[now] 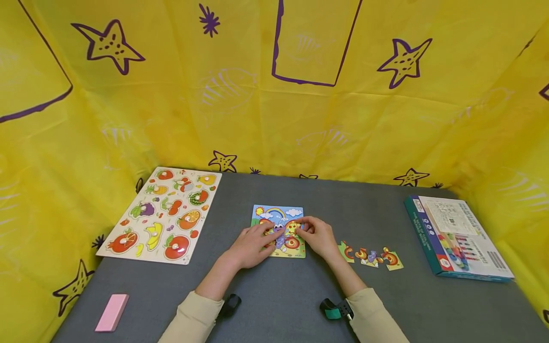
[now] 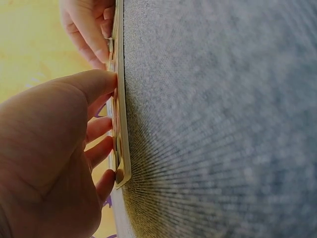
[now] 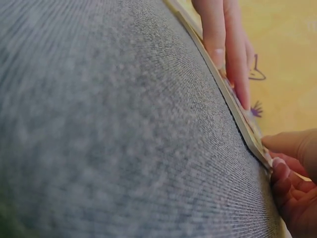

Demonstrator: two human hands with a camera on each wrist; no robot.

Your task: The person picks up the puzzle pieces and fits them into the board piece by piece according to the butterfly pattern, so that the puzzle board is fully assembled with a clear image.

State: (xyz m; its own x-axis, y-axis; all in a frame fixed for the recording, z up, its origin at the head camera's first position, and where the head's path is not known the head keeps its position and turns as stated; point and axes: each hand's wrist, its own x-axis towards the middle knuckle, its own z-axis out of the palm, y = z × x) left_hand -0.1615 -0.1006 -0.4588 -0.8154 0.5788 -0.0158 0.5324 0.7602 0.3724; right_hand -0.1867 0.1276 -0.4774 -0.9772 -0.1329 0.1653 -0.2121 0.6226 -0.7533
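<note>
A small square jigsaw puzzle (image 1: 283,254) with a purple cartoon figure, a sun and a rainbow lies on the grey table. My left hand (image 1: 252,244) rests on its left part, fingers stretched over the picture. In the left wrist view, the left thumb and fingertips (image 2: 103,184) touch the top of the thin board (image 2: 125,158). At the puzzle's upper right, my right hand (image 1: 319,236) pinches a yellow puzzle piece (image 1: 293,227) between thumb and fingers, over the board. The fingers partly hide that piece and the picture.
Several loose puzzle pieces (image 1: 370,257) lie just right of the right forearm. A fruit peg board (image 1: 146,255) is at the left, with a pink block (image 1: 112,313) nearer the front. On the right lies a flat box (image 1: 465,238). Yellow cloth (image 1: 266,119) hangs behind the table.
</note>
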